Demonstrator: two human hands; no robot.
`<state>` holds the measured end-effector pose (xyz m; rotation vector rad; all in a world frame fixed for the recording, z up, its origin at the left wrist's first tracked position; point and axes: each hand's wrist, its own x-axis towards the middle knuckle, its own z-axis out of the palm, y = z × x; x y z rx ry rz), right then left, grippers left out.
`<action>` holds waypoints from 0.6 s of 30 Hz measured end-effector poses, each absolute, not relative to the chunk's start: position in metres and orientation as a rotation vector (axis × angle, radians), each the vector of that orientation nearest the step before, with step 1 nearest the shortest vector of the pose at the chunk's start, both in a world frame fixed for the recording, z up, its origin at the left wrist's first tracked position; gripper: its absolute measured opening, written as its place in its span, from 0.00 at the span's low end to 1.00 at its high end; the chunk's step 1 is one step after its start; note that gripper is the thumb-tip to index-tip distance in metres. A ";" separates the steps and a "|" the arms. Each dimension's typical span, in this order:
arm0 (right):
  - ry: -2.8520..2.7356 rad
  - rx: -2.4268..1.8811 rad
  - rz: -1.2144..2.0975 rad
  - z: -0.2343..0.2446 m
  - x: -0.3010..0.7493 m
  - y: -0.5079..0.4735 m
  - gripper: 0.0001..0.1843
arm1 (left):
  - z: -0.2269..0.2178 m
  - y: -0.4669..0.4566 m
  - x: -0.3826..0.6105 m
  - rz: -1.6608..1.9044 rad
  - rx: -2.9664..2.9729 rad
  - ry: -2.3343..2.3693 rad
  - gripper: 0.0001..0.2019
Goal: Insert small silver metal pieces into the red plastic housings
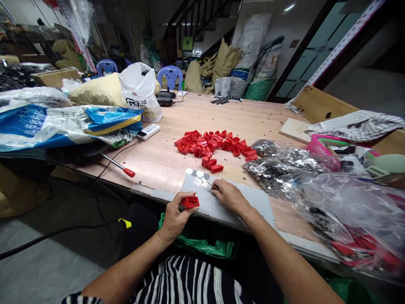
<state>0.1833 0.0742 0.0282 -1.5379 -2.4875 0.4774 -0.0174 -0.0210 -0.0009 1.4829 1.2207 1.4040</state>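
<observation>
My left hand point(177, 213) pinches a small red plastic housing point(190, 202) between thumb and fingers at the table's front edge. Its open side faces up toward me, with small metal bits inside. My right hand point(230, 196) is closed around a thin metal tool point(209, 184), mostly hidden by the fingers; whether it is a pair of tweezers I cannot tell. The tool's tip points at a cluster of tiny white pieces point(201, 181) on a grey mat point(243, 195). White discs point(199, 173) lie at the mat's far edge. Beyond them spreads a pile of red housings point(205, 145).
Clear bags of small metal parts point(268, 169) lie at the right, near a pink basket point(319, 145). At left are a red-handled lever point(128, 172), a white device point(148, 131) and plastic sacks point(63, 122). A green bag point(205, 247) hangs below the table edge.
</observation>
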 end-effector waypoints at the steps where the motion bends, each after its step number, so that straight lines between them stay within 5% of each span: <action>1: -2.485 -1.536 0.479 0.028 0.186 0.073 0.02 | -0.001 -0.021 -0.016 1.397 1.483 1.218 0.15; 18: -2.192 -1.543 0.645 0.044 0.184 0.056 0.05 | 0.002 -0.018 -0.003 1.392 1.627 1.320 0.16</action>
